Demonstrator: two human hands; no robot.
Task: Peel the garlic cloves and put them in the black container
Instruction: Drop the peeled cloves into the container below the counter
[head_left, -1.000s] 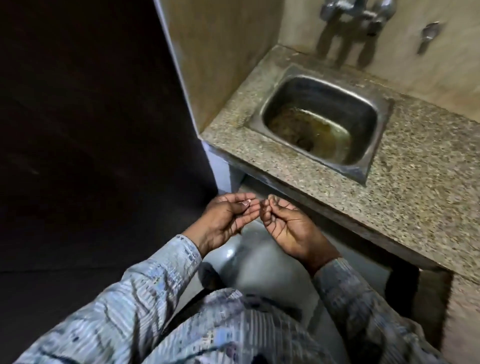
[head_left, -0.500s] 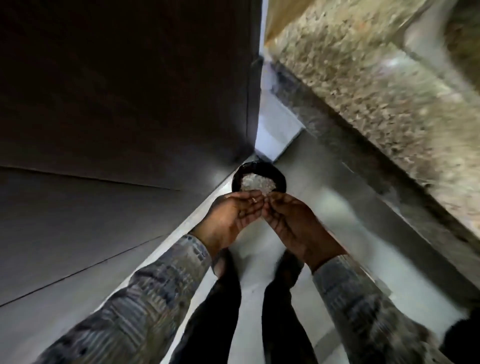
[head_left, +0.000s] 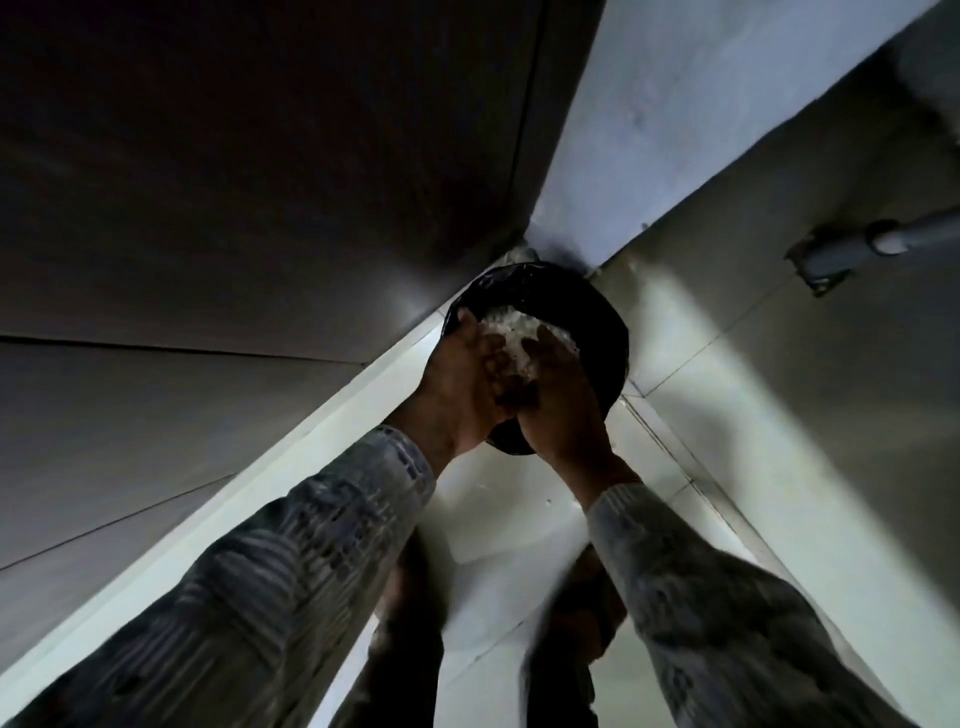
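A round black container (head_left: 597, 317) stands on the pale floor in the corner between a dark wall and a light pillar. White, papery garlic bits (head_left: 514, 327) lie heaped inside it. My left hand (head_left: 460, 384) and my right hand (head_left: 563, 402) hang side by side just over its near rim, backs toward me. Their fingers stretch down toward the white heap. The hands touch each other at the inner edges. Motion blur and the backs of the hands hide whether any clove sits between the fingers.
A dark wall (head_left: 234, 208) fills the left, with a white skirting strip (head_left: 291, 467) along its foot. A grey pipe fitting (head_left: 852, 254) juts from the wall at the right. My legs (head_left: 415, 623) stand on the tiled floor (head_left: 727, 415) below.
The view swung from the sink counter down to the floor corner. Both hands dropped from chest height, fingertips pinched together, to just over the black container.
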